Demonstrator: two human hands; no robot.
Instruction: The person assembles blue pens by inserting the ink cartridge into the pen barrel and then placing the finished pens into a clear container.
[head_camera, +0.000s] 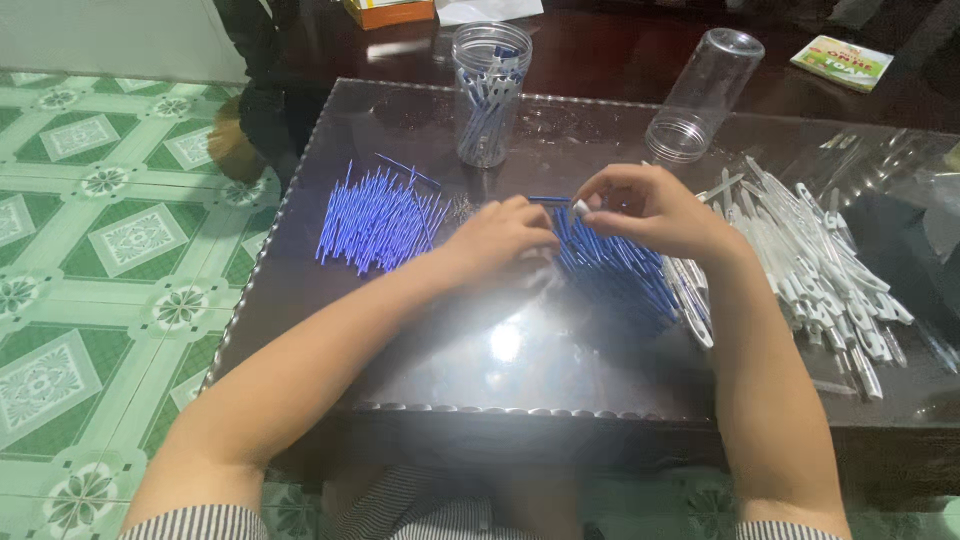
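My left hand (500, 235) and my right hand (650, 208) meet over the middle of a dark glass-topped table (480, 350). Between their fingertips is a thin blue pen part with a white tip (578, 207); both hands pinch it. Under and behind the hands lies a pile of blue pen barrels (620, 275). A spread heap of thin blue refills (378, 218) lies left of my left hand. White pen caps and clear parts (820, 260) are heaped to the right of my right hand.
A clear plastic jar (490, 95) holding several assembled pens stands at the back centre. An empty clear jar (705, 95) lies tilted at the back right. A green packet (842, 62) and an orange box (390, 12) sit further back. Green patterned floor tiles (110, 240) lie to the left.
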